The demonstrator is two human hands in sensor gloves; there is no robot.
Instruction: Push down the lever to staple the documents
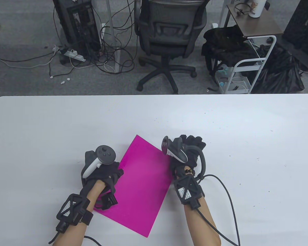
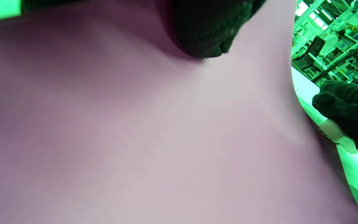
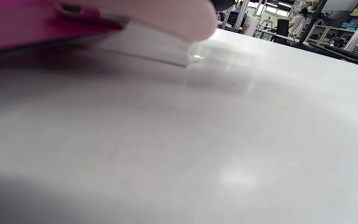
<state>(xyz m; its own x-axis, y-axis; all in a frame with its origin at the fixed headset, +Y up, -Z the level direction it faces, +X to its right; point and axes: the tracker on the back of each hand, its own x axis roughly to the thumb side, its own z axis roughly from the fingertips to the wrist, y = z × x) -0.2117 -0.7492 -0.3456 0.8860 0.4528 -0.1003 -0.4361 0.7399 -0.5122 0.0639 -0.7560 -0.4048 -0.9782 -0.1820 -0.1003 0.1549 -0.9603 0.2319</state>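
**Two gloved hands close on a magenta sheet at the table's near edge**

A magenta sheet [image 1: 140, 184] lies flat and turned at an angle on the white table [image 1: 246, 133], near the middle of the near edge, one corner toward the far side and another toward the person. The left hand [image 1: 102, 171] rests on the sheet's left edge, glove down on the paper; in the left wrist view a dark fingertip [image 2: 204, 34] presses the sheet from above, the paper filling nearly the whole frame. How far the other left fingers are spread cannot be told.

The right hand [image 1: 188, 153] sits at the sheet's right edge, near its far corner, fingers curled over something hidden beneath the glove. The stapler and its lever cannot be made out in the table view. The right wrist view shows a pale, blurred, rounded shape [image 3: 166, 18] just above the table beside the sheet's edge, with a clear part under it touching the surface; what it is cannot be told.

A cable [image 1: 228, 197] trails from the right wrist across the table to the near edge.
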